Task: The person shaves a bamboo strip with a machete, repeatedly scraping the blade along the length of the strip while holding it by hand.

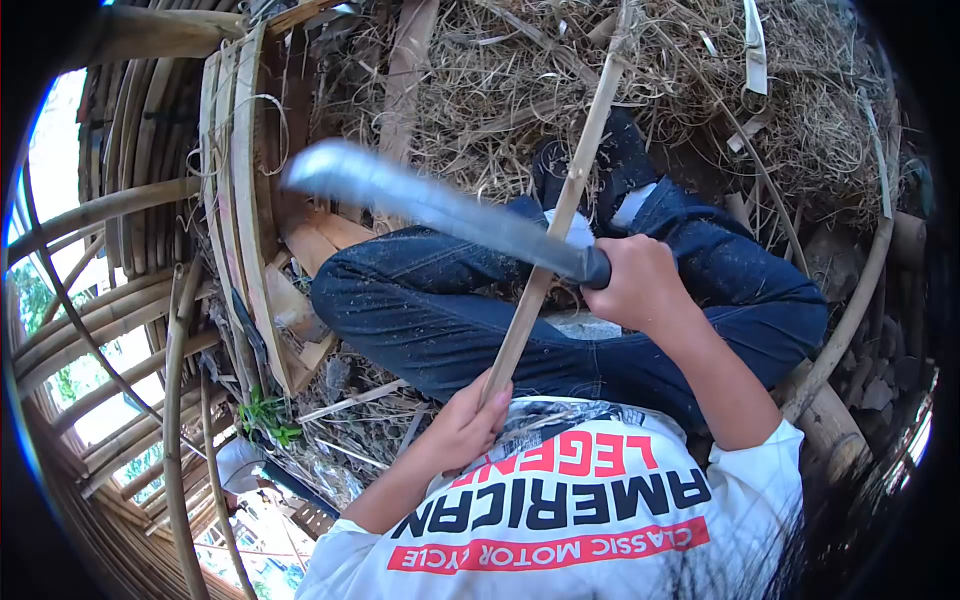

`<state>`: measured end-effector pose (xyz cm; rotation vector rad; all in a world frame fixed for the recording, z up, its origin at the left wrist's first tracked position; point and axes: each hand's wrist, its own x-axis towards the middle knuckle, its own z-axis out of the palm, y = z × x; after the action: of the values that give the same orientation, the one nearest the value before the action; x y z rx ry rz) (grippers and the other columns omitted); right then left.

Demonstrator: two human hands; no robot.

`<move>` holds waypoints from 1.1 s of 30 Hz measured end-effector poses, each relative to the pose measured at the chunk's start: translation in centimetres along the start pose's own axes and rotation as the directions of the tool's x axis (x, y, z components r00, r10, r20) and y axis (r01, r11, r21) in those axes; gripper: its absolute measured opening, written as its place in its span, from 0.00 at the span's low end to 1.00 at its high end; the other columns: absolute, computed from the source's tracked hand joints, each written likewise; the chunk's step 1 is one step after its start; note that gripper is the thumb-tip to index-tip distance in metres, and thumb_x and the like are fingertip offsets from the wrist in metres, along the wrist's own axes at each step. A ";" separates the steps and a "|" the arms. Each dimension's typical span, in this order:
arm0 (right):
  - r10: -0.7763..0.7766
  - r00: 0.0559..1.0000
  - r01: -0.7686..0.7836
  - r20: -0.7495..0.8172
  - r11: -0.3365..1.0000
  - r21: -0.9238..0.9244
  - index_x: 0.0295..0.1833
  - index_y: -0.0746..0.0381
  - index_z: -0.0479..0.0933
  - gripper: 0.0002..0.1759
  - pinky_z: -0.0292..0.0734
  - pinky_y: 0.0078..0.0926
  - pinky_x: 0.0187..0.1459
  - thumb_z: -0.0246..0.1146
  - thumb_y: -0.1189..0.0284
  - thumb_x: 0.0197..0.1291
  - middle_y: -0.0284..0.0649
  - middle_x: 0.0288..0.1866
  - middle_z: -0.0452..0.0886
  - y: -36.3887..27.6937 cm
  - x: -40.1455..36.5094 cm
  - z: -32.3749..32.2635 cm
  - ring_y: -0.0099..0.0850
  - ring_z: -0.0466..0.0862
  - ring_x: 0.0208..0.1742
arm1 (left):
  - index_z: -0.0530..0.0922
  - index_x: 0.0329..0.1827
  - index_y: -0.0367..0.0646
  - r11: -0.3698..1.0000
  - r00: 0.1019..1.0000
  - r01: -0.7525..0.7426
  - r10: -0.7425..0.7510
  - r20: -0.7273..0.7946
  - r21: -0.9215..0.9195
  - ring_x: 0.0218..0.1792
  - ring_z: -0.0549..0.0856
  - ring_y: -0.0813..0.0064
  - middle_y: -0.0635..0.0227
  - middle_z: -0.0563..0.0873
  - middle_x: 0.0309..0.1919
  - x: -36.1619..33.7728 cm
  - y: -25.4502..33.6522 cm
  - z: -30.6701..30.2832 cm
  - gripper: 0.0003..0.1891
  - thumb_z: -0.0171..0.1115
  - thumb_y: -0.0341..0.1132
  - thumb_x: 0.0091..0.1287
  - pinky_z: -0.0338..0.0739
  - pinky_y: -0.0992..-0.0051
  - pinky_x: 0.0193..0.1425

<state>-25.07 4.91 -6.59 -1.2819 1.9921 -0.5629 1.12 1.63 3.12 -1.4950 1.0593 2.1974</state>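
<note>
My right hand (632, 280) is closed around the dark handle of a machete (430, 208). Its broad blade, blurred toward the tip, points left and crosses over a long bamboo strip (575, 180). Near my waist, my left hand (466, 425) grips the lower end of that strip. From there the strip slants up and away over my crossed legs (430, 285) in dark jeans, past my shoes, onto the shavings at the top of the view.
A thick bed of curly shavings (480, 120) covers the ground ahead. Split bamboo slats (245, 190) stand at the left beside a bamboo lattice (110, 300). A bent pole (855, 290) and a cut log (825, 420) lie on the right. A small green plant (268, 415) grows lower left.
</note>
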 end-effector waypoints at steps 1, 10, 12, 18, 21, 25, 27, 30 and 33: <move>-0.026 0.999 0.027 0.034 0.998 -0.058 0.28 0.62 0.81 0.09 0.78 0.44 0.40 0.64 0.68 0.42 0.54 0.26 0.81 0.3 0.2 -0.2 0.53 0.83 0.34 | 0.67 0.47 0.44 1.000 0.999 0.024 -0.023 0.025 -0.008 0.20 0.63 0.90 0.79 0.66 0.22 0.0 -0.1 0.0 0.07 0.45 0.37 0.77 0.59 0.85 0.21; 0.093 0.992 -0.083 0.089 0.990 -0.117 0.31 0.58 0.83 0.12 0.79 0.45 0.46 0.66 0.63 0.42 0.51 0.32 0.84 0.6 1.6 -0.5 0.51 0.84 0.38 | 0.68 0.46 0.43 1.000 0.999 0.012 -0.012 0.030 0.015 0.19 0.64 0.89 0.77 0.68 0.23 0.5 -0.3 -0.9 0.07 0.45 0.37 0.77 0.60 0.84 0.21; 0.216 0.976 -0.210 0.023 0.968 -0.139 0.32 0.59 0.83 0.12 0.80 0.43 0.46 0.66 0.63 0.42 0.51 0.33 0.84 2.7 3.6 -1.2 0.49 0.84 0.39 | 0.68 0.46 0.43 0.996 0.999 0.051 -0.050 0.020 -0.074 0.19 0.64 0.88 0.77 0.68 0.23 -0.1 -0.2 -1.4 0.08 0.45 0.37 0.77 0.61 0.84 0.22; 0.165 0.985 -0.164 0.051 0.986 -0.018 0.32 0.62 0.83 0.12 0.79 0.44 0.45 0.64 0.65 0.44 0.54 0.32 0.83 2.7 2.1 -0.9 0.51 0.84 0.40 | 0.68 0.48 0.42 0.999 1.000 0.008 -0.009 0.017 0.049 0.20 0.65 0.88 0.78 0.68 0.22 -0.1 -0.9 -1.0 0.08 0.46 0.37 0.77 0.62 0.84 0.22; 0.312 0.950 -0.312 -0.001 0.950 -0.030 0.32 0.62 0.83 0.12 0.79 0.43 0.46 0.63 0.65 0.44 0.54 0.32 0.83 5.1 4.5 -3.5 0.50 0.84 0.39 | 0.68 0.48 0.42 0.998 0.999 0.047 -0.048 0.002 0.032 0.20 0.65 0.88 0.78 0.69 0.22 -0.2 -0.8 -0.9 0.08 0.46 0.36 0.77 0.62 0.84 0.22; 0.232 0.973 -0.231 -0.003 0.966 0.113 0.31 0.61 0.83 0.11 0.79 0.44 0.48 0.64 0.65 0.43 0.55 0.33 0.83 3.2 4.1 -1.9 0.50 0.84 0.40 | 0.68 0.47 0.43 1.000 1.000 -0.001 0.001 -0.006 -0.003 0.18 0.64 0.89 0.77 0.68 0.21 0.3 -1.3 -1.5 0.07 0.46 0.36 0.77 0.60 0.85 0.21; 0.106 0.993 -0.102 0.052 0.993 -0.065 0.32 0.59 0.84 0.12 0.79 0.45 0.49 0.65 0.64 0.42 0.54 0.33 0.84 1.7 2.9 -1.9 0.52 0.84 0.40 | 0.68 0.47 0.43 0.999 0.999 0.036 -0.036 0.011 -0.018 0.17 0.63 0.89 0.77 0.67 0.21 0.0 -1.2 -1.4 0.07 0.46 0.36 0.77 0.59 0.84 0.20; 0.316 0.947 -0.320 -0.058 0.944 -0.081 0.33 0.59 0.83 0.13 0.80 0.44 0.46 0.66 0.64 0.42 0.52 0.34 0.84 6.1 6.7 -3.1 0.51 0.84 0.40 | 0.67 0.48 0.43 0.995 0.999 0.049 -0.048 0.009 -0.083 0.17 0.62 0.89 0.78 0.66 0.21 -0.1 -0.9 -1.5 0.06 0.46 0.36 0.77 0.58 0.84 0.19; 0.261 0.957 -0.265 -0.128 0.964 -0.013 0.33 0.60 0.83 0.14 0.79 0.44 0.48 0.66 0.63 0.43 0.54 0.35 0.84 4.7 6.0 -2.1 0.51 0.84 0.42 | 0.67 0.47 0.43 0.995 0.995 0.092 -0.093 -0.045 -0.036 0.17 0.62 0.89 0.78 0.66 0.21 0.3 -1.0 -1.2 0.06 0.45 0.35 0.77 0.58 0.84 0.19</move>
<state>-31.14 1.42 -10.32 -0.9961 2.2380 -0.4954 2.43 1.41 2.22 -1.5840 0.9513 2.1370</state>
